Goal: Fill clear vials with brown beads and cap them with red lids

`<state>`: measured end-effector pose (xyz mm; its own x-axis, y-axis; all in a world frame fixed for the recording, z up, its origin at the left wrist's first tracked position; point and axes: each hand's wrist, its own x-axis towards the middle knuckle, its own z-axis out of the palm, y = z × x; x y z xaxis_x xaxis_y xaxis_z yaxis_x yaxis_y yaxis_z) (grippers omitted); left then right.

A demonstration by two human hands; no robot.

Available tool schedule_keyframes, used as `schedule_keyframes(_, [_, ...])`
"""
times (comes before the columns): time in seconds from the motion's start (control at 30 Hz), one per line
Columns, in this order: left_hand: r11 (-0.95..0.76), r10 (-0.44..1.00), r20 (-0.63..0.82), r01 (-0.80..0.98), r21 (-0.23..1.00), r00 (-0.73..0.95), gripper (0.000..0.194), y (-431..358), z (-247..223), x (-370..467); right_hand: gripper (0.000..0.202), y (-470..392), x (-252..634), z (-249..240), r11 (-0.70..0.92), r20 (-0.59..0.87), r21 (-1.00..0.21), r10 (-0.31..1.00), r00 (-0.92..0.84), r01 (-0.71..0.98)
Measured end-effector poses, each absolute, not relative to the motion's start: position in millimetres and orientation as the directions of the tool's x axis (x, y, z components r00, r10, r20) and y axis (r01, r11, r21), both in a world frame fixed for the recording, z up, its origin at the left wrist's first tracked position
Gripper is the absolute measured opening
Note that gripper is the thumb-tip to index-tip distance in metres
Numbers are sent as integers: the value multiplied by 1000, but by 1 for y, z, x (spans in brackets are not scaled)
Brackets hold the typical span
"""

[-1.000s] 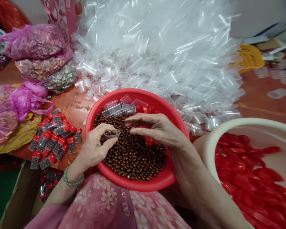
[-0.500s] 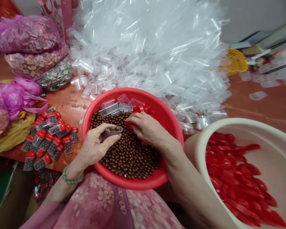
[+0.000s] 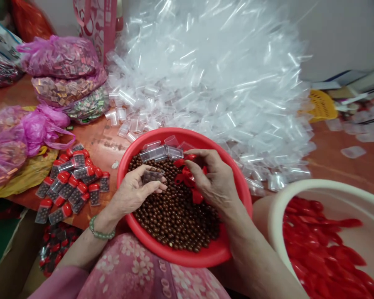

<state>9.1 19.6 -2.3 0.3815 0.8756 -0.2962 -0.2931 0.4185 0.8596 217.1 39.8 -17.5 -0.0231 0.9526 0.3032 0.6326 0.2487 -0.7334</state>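
A small, clear plastic container (image 3: 151, 176), flat-sided and partly filled with round, glossy brown balls (image 3: 174, 220), is held lying on its side above the left part of a red basin, its long axis running roughly crosswise. Loose balls of the same kind cover much of the basin floor in a dense bed. Glossy red plastic caps (image 3: 197, 196) lie clustered toward the right of this bed, partly hidden, at mixed angles.
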Motion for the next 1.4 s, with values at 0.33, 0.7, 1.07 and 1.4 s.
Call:
schedule_keyframes(0.33, [502,823,-325,-330,800,466,43,18,-2,9,26,38,183,-1,-38,-61,-986,988,139,-164])
schedule_keyframes(0.7, [520,837,-352,-406,751,419,49,19,-2,12,17,30,182,-14,685,694,-345,646,-316,642])
schedule_keyframes(1.07, [482,855,-303,-431,763,420,45,20,-5,9,33,29,197,-6,746,524,-489,666,-531,453])
schedule_keyframes(1.4, [445,828,-322,-190,875,458,34,23,1,10,13,32,204,7,275,229,-909,958,-175,313])
